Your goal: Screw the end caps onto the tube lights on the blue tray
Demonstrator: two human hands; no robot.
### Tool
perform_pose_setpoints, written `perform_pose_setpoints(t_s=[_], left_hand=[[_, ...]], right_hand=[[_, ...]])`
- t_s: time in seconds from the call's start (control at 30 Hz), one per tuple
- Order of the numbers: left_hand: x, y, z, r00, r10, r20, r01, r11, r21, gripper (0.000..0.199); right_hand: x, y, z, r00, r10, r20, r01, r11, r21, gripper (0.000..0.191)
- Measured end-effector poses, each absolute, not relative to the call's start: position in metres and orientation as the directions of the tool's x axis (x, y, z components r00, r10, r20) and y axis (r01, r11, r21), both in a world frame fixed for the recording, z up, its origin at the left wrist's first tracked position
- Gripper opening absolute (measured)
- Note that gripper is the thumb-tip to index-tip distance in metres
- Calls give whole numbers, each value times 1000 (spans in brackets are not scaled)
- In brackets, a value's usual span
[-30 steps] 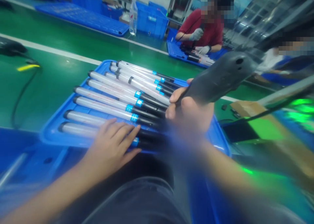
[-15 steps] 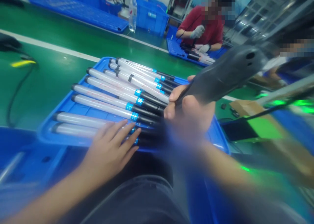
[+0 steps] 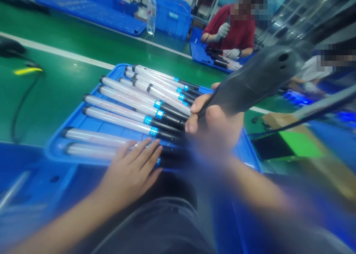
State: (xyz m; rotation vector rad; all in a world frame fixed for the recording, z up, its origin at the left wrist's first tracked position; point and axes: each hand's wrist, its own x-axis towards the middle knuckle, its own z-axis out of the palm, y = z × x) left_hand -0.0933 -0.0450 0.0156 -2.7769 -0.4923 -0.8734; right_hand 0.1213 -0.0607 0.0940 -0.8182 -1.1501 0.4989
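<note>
My left hand (image 3: 136, 163) lies flat, fingers stretched, across the two nearest light sticks (image 3: 91, 150), which have whitish clear tubes, black end caps, blue labels and black handles. Wrapped in my right hand (image 3: 222, 128) is a dark electric screwdriver (image 3: 250, 79) with its thick rear end tilted up to the right. Its tip is lost in the blur over the handles of the nearest sticks. Several more light sticks (image 3: 119, 118) lie side by side on the blue tray (image 3: 66, 120), handles toward my right hand.
A dark cable (image 3: 314, 120) runs off to the right above an open cardboard box (image 3: 283, 118). Across the green floor, a co-worker in a red top (image 3: 219, 24) handles similar parts. A plastic bottle (image 3: 151, 16) stands by a blue crate (image 3: 172, 18). Another person (image 3: 314, 68) is at right.
My left hand has shifted slightly right along the nearest sticks. The right hand with the screwdriver stays nearly in place. The cable behind it has swung a little.
</note>
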Motion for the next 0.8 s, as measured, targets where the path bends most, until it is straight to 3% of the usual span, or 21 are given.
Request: perform_pose_setpoints(t_s=[0.5, 0.8], left_hand=[[-82, -49, 16, 762, 244, 600, 349, -935, -62, 31], [-83, -47, 15, 762, 241, 601, 358, -930, -80, 31]], right_hand=[[119, -66, 90, 296, 772, 562, 8, 587, -810, 14], [113, -68, 94, 343, 777, 528, 123, 520, -845, 23]])
